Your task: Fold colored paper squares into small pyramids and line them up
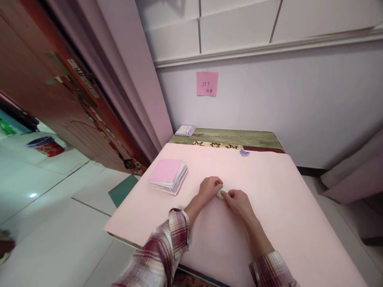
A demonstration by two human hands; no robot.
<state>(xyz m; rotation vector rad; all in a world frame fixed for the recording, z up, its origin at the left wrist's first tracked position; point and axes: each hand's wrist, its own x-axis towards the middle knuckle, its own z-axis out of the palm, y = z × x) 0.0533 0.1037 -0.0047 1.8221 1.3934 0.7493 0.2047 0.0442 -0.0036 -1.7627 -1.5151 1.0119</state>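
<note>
A small piece of folded pale green paper (pixel 222 194) is between my two hands, low over the middle of the pink table cover. My left hand (pixel 210 187) pinches its left end, with the fingers curled together. On its right side, my right hand (pixel 237 200) grips the paper between thumb and bent fingers. Parts of the paper are hidden behind my fingers. To the left lies a stack of coloured square paper (pixel 166 170), a pink sheet on top. A small folded purple paper piece (pixel 244 153) rests near the far edge of the cover.
The pink cover (pixel 269 179) lies over a table (pixel 254 137) against the wall. A small printed pack (pixel 185 130) sits at its far left corner. A pink note (pixel 207 84) is stuck on the wall. Left are a curtain (pixel 140 79), a brown door (pixel 54 59) and a bucket (pixel 46 146).
</note>
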